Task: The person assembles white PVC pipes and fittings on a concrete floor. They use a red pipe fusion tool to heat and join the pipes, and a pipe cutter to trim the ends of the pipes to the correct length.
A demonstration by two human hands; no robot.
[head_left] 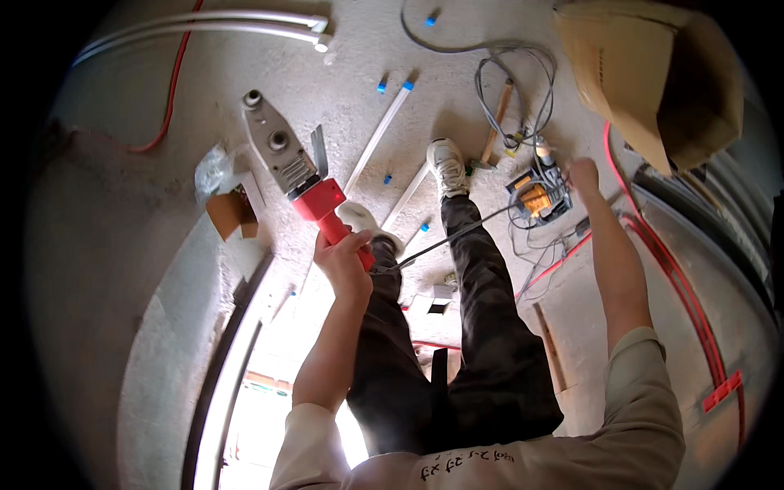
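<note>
My left hand (343, 260) is closed round the red handle of a pipe fusion welder (279, 140). Its grey heating plate, with round sockets on it, points up and to the left, and a thin metal stand juts from its side. A dark cable (445, 239) runs from the handle's end to the right. On that side my right hand (583, 178) hangs just beside a black and orange power tool (535, 200) on the floor. Those fingers look curled, but they are small and partly turned away, so what they hold, if anything, is unclear.
White pipes (380, 135) with blue caps lie ahead on the concrete. A hammer (496, 122) and coiled grey cable (478, 77) are near my shoe. A large cardboard box (621, 69) stands far right, with red conduit (674, 282) nearer. At left lies a small open carton (231, 214).
</note>
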